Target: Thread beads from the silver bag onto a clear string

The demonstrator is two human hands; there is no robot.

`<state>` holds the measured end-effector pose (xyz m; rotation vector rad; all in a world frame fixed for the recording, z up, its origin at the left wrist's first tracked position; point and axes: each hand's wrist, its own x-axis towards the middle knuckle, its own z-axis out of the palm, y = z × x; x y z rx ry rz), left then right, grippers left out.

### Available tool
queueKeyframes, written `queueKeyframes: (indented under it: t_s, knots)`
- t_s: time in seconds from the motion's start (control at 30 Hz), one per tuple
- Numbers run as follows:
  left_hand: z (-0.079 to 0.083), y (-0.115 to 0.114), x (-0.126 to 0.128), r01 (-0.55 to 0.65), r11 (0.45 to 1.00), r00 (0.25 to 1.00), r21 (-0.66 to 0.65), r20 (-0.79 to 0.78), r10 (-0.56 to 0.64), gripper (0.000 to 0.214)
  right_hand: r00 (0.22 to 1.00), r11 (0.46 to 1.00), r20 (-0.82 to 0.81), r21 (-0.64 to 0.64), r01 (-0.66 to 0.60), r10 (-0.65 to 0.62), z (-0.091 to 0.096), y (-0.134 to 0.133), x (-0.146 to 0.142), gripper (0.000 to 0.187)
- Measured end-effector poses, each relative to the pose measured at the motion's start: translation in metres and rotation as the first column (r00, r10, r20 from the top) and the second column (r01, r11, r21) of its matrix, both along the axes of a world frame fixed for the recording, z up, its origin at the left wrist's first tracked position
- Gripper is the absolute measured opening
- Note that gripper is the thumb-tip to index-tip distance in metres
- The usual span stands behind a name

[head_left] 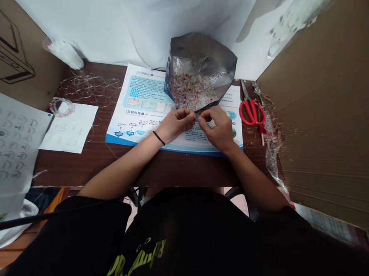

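Note:
My left hand [175,125] and my right hand [217,128] meet above a printed leaflet [139,111], their fingertips pinching a small item [197,117] too tiny to identify. Just beyond them stands a silver foil bag [198,58], open and filled with small pink, white and yellow beads [192,89]. Its lower edge is close to my fingers. A black band [158,137] circles my left wrist. Red-handled scissors [252,112] lie to the right of my right hand.
Tangled clear thread [87,86] and a beaded loop [62,106] lie left on the dark wooden table [79,163], near a white paper [69,127]. Cardboard [322,96] walls the right, with crumpled plastic film [272,139] along it. A printed sheet [8,144] hangs left.

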<state>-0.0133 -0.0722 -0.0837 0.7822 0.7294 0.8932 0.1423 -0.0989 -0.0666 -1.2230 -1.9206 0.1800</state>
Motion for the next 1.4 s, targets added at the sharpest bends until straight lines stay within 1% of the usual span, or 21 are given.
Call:
queueKeyframes:
  t_s: [0.1,0.23,0.5,0.67,0.83,1.03,1.1,1.17,1.3,1.4]
  knots:
    - [-0.001,0.0,0.0,0.003,1.0,1.0,0.005,-0.008,-0.003,0.023,1.0,1.0,0.006,-0.015,0.009,-0.009,-0.001,0.0,0.0,0.013]
    - [-0.001,0.0,0.0,0.001,1.0,1.0,0.014,-0.007,-0.001,0.02,1.0,1.0,0.015,-0.001,0.016,-0.016,-0.001,0.0,0.0,0.013]
    - [0.003,-0.002,0.003,-0.002,1.0,0.999,0.011,-0.033,0.002,0.02,1.0,1.0,-0.009,-0.007,0.015,-0.015,-0.002,0.0,-0.002,0.013]
    - [0.002,-0.002,0.003,-0.033,0.999,0.998,0.028,-0.051,0.035,0.021,0.999,1.0,-0.025,0.008,-0.029,0.029,-0.002,0.0,-0.003,0.013]
    - [0.001,-0.003,0.003,-0.052,0.996,0.996,0.066,-0.075,0.057,0.022,0.998,0.998,-0.013,-0.018,-0.065,0.064,-0.002,0.0,-0.002,0.01]
    - [0.006,-0.006,0.003,-0.074,0.994,0.992,0.079,-0.1,0.082,0.02,0.999,0.999,0.004,-0.003,-0.034,0.034,-0.002,0.002,-0.001,0.011]
    - [0.009,-0.006,0.001,-0.117,0.988,0.987,0.104,-0.1,0.128,0.02,0.999,1.0,0.024,-0.002,-0.023,0.023,-0.003,0.003,0.001,0.009]
    - [0.012,-0.002,-0.004,-0.192,0.972,0.974,0.134,-0.093,0.205,0.02,0.998,1.0,0.06,-0.016,-0.017,0.018,-0.004,0.006,0.004,0.006]
    - [0.015,0.007,-0.015,-0.351,0.916,0.928,0.195,-0.062,0.368,0.019,0.988,0.997,0.157,-0.078,0.007,0.006,-0.009,0.011,0.012,0.002]
    - [0.017,0.011,-0.018,-0.419,0.88,0.895,0.223,-0.061,0.441,0.02,0.975,0.994,0.223,-0.105,0.028,-0.004,-0.013,0.012,0.015,0.002]
